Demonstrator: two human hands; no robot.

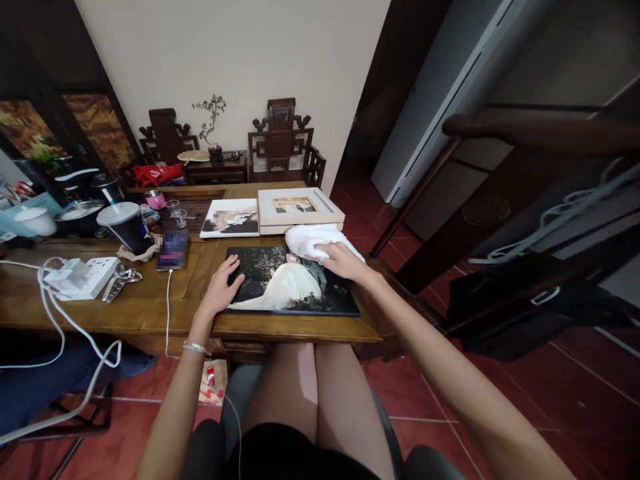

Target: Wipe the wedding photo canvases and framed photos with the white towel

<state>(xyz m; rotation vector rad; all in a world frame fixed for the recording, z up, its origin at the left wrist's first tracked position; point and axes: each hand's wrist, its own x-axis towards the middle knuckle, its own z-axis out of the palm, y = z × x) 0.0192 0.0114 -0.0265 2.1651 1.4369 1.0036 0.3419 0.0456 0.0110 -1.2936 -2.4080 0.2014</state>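
A dark photo panel [295, 283] with a figure in a long white gown lies flat near the table's front edge. My right hand [340, 259] grips a white cloth [320, 239], which rests over the panel's far right corner and hangs past its back edge. At the panel's left edge, my left hand [223, 287] lies flat with its fingers stretched out and holds nothing. Behind the panel are a white-edged photo print [231, 219] and, to its right, a thick cream-framed picture [300, 207].
On the wooden table [145, 313] to the left are a phone [171, 251] on a cable, a power strip [93, 277] with looped white cords, a metal tool [120, 281] and a lidded dark cup [124, 227] with a straw. A wooden chair [480, 193] stands at the right.
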